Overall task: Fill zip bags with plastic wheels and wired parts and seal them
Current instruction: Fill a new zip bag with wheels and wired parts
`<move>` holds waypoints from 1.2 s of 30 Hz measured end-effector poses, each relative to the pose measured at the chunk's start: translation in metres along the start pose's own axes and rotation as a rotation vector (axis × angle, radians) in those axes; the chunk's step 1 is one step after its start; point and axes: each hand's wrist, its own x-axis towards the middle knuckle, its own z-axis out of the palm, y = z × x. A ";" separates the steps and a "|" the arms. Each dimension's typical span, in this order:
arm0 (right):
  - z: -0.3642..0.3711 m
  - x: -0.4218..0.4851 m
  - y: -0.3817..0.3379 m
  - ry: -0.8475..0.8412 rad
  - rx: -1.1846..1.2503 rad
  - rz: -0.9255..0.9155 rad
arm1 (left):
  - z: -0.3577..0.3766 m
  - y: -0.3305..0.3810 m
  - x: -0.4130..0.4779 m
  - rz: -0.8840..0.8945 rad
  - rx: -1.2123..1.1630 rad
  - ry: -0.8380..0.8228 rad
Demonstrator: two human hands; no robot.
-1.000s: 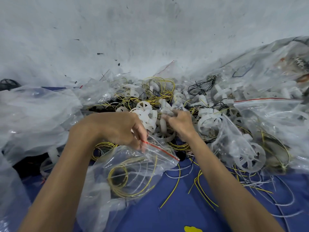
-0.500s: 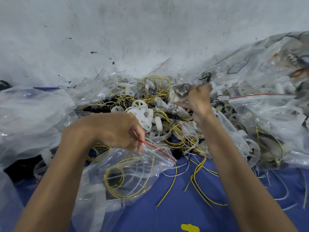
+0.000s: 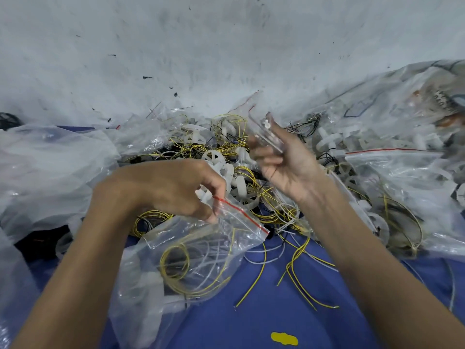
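Note:
My left hand [image 3: 173,190] pinches the red-striped mouth of a clear zip bag [image 3: 198,253] that holds coiled yellow and white wires. A white plastic piece [image 3: 203,195] sits at its fingertips. My right hand [image 3: 281,159] is raised palm-up above the pile and holds a small clear packet with a little white part [image 3: 266,133] between thumb and fingers. A heap of white plastic wheels and yellow wired parts [image 3: 226,157] lies just behind both hands.
Filled zip bags [image 3: 402,182] are stacked at the right, and crumpled clear plastic [image 3: 50,167] lies at the left. Loose yellow and white wires [image 3: 297,263] trail over the blue cloth [image 3: 251,318]. A grey wall [image 3: 201,46] rises behind the pile.
My right hand left the wheel pile, rose up and turned palm-up with a small clear packet. My left hand kept its grip on the zip bag's mouth.

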 end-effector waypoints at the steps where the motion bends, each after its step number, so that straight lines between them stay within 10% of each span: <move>1: -0.002 -0.006 0.005 0.016 -0.061 0.021 | -0.001 0.001 -0.001 0.013 -0.013 0.006; 8: 0.005 -0.019 -0.001 0.051 -0.344 0.175 | 0.001 0.001 -0.002 0.032 -0.013 0.007; 23: 0.018 -0.031 -0.010 0.093 -1.666 -0.328 | -0.004 0.005 -0.012 0.078 -0.043 0.068; 28: 0.016 -0.029 -0.010 0.253 -1.449 -0.284 | -0.003 0.005 -0.011 0.063 -0.031 0.046; 36: 0.004 -0.031 -0.016 -0.025 -0.957 0.072 | -0.004 0.008 -0.012 0.098 -0.089 0.035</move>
